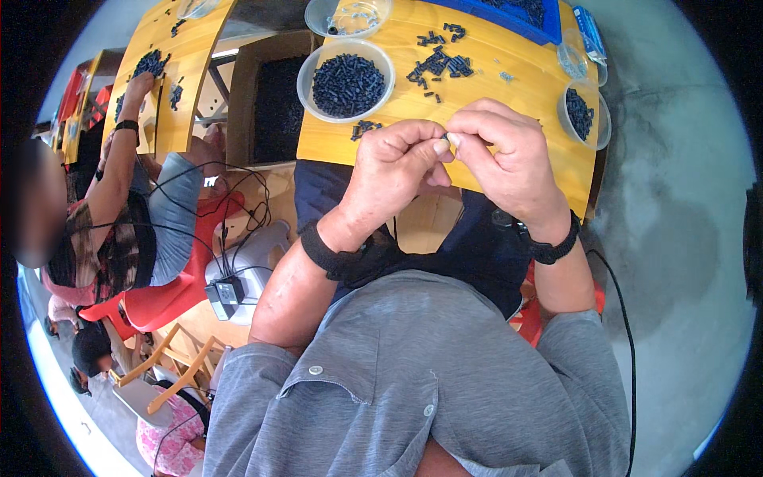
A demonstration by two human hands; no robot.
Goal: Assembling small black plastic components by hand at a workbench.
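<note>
My left hand (397, 163) and my right hand (509, 155) meet fingertip to fingertip at the near edge of the yellow table. A small dark piece (446, 136) shows between them, pinched by the left thumb and forefinger. My right thumb and forefinger are pressed together right at it; what they grip is mostly hidden. Just beyond the left hand lies a little group of short black plastic parts (366, 129). Farther off, a clear round tub (303, 89) is full of similar black parts, and a loose pile of black parts (439, 63) lies on the table.
Small metal parts lie in another clear bowl (318, 17) at the back. A blue tray (509, 28) of dark parts stands far right, a clear cup of black parts (579, 114) at the right edge. A co-worker's hand (141, 83) is at the left table; black cables (238, 215) hang between.
</note>
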